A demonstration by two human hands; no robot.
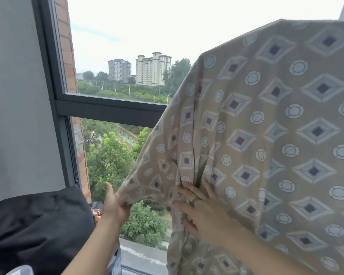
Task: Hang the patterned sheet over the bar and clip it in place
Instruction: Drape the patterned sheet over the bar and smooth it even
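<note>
A beige patterned sheet with blue circles and diamond shapes fills the right half of the view, draped from a high point at the upper right. Whatever holds it up there is hidden by the cloth; no bar or clip shows. My left hand pinches the sheet's lower left corner, pulling it out to the left. My right hand lies flat against the sheet's hanging folds, fingers spread, with a ring on one finger.
A dark-framed window is straight ahead, with trees and tall buildings outside. A grey wall stands at the left. A black cushion-like bundle sits at the lower left. A grey sill runs below the window.
</note>
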